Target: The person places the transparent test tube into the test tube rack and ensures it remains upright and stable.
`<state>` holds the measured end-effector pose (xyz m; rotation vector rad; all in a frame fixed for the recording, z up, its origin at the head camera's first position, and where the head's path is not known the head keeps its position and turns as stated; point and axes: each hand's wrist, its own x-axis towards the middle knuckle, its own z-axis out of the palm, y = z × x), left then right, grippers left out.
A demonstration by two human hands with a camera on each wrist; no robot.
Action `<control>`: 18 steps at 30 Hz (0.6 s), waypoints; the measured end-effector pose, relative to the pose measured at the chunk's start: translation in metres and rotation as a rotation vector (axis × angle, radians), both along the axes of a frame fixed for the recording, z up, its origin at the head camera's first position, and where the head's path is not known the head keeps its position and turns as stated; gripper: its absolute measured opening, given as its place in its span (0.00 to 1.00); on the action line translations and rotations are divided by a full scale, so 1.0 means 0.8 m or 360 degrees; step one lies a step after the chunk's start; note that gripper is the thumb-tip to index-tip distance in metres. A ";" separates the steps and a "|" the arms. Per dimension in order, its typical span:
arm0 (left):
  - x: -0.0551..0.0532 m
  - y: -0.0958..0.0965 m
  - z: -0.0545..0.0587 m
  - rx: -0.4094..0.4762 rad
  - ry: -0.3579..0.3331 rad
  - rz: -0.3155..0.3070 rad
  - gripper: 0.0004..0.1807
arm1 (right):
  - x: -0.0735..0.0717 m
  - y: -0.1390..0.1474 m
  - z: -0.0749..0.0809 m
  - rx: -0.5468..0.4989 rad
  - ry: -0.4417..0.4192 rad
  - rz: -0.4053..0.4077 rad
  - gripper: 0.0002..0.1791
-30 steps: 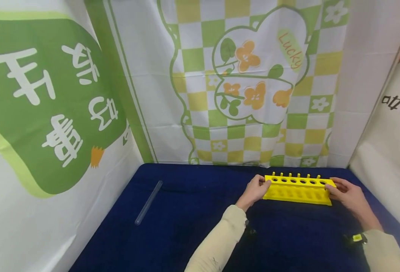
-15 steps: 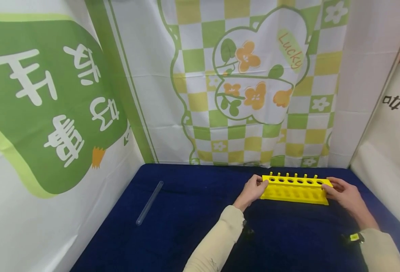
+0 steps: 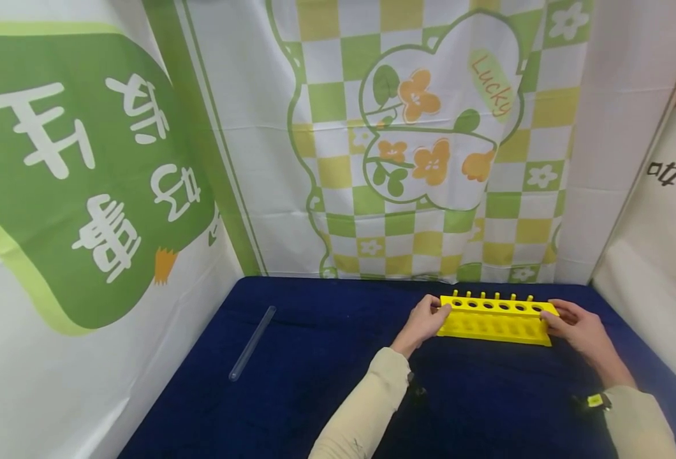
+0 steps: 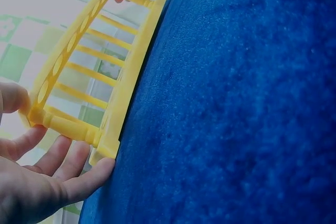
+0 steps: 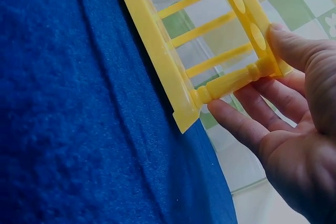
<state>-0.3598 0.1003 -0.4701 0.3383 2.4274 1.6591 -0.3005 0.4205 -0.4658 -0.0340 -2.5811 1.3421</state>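
A yellow test tube rack (image 3: 495, 330) stands upright at the right of the blue-covered table, with a row of round holes on top and pegs along its back. My left hand (image 3: 421, 324) grips its left end; in the left wrist view the thumb lies at the top corner and the fingers (image 4: 89, 179) spread down the end post to the base. At the other end my right hand (image 3: 579, 331) holds the rack, thumb on the top bar and fingers against the end post (image 5: 231, 82). A clear test tube (image 3: 252, 344) lies on the cloth at the left.
Dark blue cloth (image 3: 326, 370) covers the table. A white curtain with green and yellow checks (image 3: 395, 242) hangs behind its back edge. Printed cloth walls (image 3: 160, 357) close in the left and right sides.
Both hands have moved the test tube rack a little to the left along the table, their holds on its ends unchanged. The clear test tube has stayed in place.
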 end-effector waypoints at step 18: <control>0.000 -0.017 0.001 -0.0021 0.0027 0.0058 0.19 | -0.006 -0.020 -0.003 -0.0002 0.0017 0.0031 0.41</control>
